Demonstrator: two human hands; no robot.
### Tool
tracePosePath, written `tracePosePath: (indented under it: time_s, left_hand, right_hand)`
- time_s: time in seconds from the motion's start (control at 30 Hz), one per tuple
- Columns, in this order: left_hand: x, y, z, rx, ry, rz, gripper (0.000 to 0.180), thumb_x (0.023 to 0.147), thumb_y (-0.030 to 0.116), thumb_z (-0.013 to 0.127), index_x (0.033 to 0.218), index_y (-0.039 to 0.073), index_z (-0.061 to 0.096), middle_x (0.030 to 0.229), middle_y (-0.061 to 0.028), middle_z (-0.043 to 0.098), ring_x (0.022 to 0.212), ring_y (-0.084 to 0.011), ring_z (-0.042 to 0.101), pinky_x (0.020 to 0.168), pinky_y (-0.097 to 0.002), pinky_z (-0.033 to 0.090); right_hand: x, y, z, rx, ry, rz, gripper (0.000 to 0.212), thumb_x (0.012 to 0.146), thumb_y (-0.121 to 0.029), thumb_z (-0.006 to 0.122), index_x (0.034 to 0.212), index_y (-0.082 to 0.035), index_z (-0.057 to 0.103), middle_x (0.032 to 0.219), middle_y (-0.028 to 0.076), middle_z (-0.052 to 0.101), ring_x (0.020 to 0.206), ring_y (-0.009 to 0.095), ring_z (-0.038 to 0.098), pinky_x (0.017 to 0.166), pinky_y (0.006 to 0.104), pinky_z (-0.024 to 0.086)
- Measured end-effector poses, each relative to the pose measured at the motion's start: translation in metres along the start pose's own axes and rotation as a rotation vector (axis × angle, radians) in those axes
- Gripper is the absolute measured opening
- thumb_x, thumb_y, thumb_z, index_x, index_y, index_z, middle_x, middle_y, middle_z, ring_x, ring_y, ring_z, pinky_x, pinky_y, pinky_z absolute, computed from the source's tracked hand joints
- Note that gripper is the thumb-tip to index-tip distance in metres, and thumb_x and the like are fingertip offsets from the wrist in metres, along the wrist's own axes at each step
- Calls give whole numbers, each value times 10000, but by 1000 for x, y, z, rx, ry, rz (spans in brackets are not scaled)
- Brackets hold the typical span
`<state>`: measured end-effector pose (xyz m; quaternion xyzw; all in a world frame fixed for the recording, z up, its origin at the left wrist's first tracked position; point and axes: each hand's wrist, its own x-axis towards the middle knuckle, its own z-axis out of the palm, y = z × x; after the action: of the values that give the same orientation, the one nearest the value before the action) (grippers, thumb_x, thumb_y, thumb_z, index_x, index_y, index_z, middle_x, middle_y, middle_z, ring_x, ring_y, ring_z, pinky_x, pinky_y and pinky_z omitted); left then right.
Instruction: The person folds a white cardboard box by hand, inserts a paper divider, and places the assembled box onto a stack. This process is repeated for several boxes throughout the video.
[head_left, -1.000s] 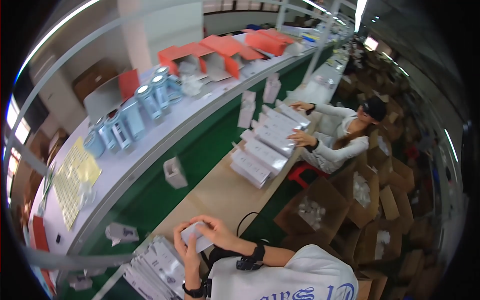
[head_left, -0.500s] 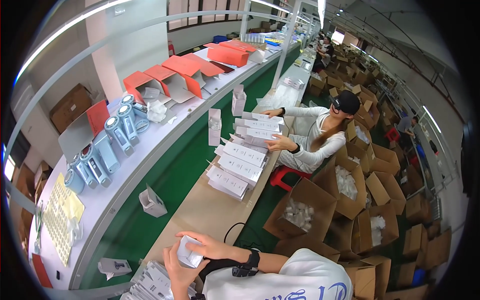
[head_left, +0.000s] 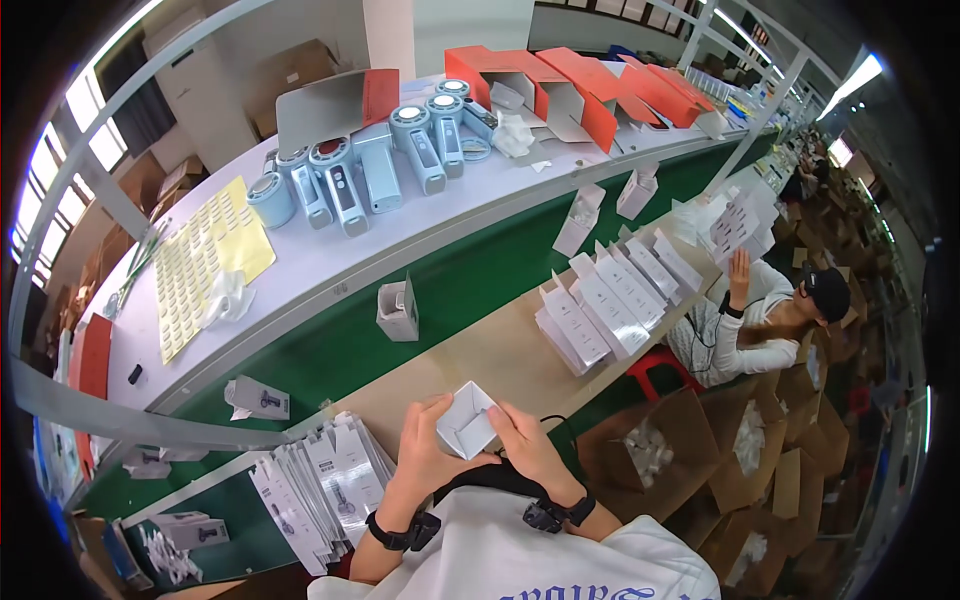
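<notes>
A small white cardboard box (head_left: 466, 425) is held between my two hands, its open end facing up so the pale inside shows. My left hand (head_left: 427, 448) wraps its left side and underside. On the other side, my right hand (head_left: 532, 452) grips the wall with the thumb at the rim. Beside my left forearm lies a stack of flat, printed white cartons (head_left: 335, 485). On the green belt (head_left: 345, 365) beyond my hands stands an open white box (head_left: 399, 312), and another white box (head_left: 260, 398) lies farther left.
To the right, a co-worker (head_left: 770, 325) lifts white cartons (head_left: 740, 228) beside a row of boxes (head_left: 610, 305) on the tan bench (head_left: 420, 372). Blue handheld devices (head_left: 340, 190) and orange-red boxes (head_left: 580, 95) stand on the far table. Brown cartons (head_left: 645, 445) crowd the floor at right.
My view has swung left, so the scene sits farther right. My right fingers have come out of the box's opening to its side. The co-worker has raised cartons off the bench.
</notes>
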<state>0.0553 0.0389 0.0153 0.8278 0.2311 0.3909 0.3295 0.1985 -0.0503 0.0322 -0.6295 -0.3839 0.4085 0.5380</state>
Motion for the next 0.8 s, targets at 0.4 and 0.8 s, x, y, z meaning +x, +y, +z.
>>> tracePosePath:
  time_s: [0.4, 0.8]
  left_hand:
    - [-4, 8, -10, -1, -88, 32, 812, 472, 276, 928, 1128, 73, 493, 1191, -193, 511, 1046, -360, 542, 815, -430, 497]
    - [-9, 4, -5, -27, -180, 50, 521, 558, 177, 892, 942, 47, 564, 1270, -200, 432, 1105, -371, 491, 856, -436, 483]
  right_hand:
    - [18, 22, -13, -129, -119, -206, 407, 998, -236, 426, 1300, 31, 482, 1060, 70, 608, 939, 113, 538, 845, 254, 436]
    - [15, 24, 5, 13, -129, 56, 416, 1002, -182, 388, 1368, 15, 412, 1164, 55, 575, 1032, 119, 522, 902, 270, 422]
